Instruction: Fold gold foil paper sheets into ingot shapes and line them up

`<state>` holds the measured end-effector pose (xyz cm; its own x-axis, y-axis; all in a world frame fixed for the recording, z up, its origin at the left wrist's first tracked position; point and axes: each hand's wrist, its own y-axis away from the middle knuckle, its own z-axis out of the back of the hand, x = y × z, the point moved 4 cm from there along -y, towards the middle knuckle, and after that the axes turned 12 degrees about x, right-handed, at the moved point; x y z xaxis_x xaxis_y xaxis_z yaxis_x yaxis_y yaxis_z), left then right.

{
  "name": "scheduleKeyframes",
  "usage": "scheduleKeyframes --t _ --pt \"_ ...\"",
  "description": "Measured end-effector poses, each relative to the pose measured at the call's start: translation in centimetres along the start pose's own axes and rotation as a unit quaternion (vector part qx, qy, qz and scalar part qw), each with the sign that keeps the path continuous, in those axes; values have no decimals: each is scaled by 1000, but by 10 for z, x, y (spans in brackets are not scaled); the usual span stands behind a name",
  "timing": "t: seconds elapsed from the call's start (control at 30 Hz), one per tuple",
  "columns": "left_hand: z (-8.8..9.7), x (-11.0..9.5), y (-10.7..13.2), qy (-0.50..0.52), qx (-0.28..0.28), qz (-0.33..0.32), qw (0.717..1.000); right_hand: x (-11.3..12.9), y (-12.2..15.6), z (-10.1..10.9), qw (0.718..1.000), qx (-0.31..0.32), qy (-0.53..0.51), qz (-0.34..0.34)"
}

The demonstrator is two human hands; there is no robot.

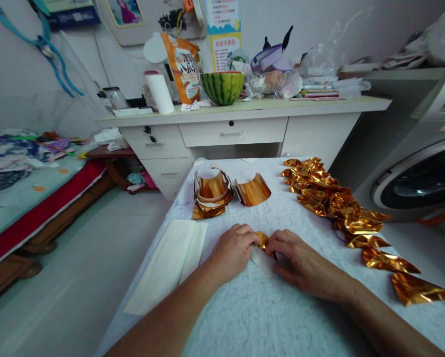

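Observation:
My left hand (232, 250) and my right hand (300, 263) rest together on the white cloth-covered table (267, 307). Both pinch a small piece of gold foil paper (262, 241) between their fingertips, its white underside showing below. Beyond my hands lie curled gold foil sheets (212, 191) in a loose stack, with one more curved gold sheet (252, 190) beside them. A long row of folded gold foil pieces (332, 201) runs along the right side of the table toward me.
A pale paper stack (166, 263) lies at the table's left edge. Behind stands a white desk (241, 124) with a half watermelon (222, 88), a snack bag and clutter. A washing machine (419, 168) is right, a bed (25, 188) left.

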<state>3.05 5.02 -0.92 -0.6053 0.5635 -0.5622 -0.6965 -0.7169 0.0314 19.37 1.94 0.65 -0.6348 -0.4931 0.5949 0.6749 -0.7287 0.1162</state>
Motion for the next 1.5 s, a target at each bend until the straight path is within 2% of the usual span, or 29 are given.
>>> scheduleKeyframes --t 0.13,0.33,0.6,0.87,1.07,1.3,1.5 --pt "2 0 4 27 19 -16 999 2 2 1 1000 31 6 -5" --pt "4 -3 8 52 66 -19 996 0 2 -1 999 33 20 3" --pt "5 -4 7 54 79 -5 995 0 2 -3 997 49 58 19" --pt "3 -5 7 71 74 12 995 -1 -1 -4 997 27 73 21" --pt "-1 -8 7 102 40 27 994 -2 -5 -7 998 15 64 -4" --pt "-5 -6 6 110 20 30 993 -5 0 -2 999 -22 -26 -7" --pt "-7 -7 6 107 6 38 994 -9 1 2 996 -15 -83 -10"
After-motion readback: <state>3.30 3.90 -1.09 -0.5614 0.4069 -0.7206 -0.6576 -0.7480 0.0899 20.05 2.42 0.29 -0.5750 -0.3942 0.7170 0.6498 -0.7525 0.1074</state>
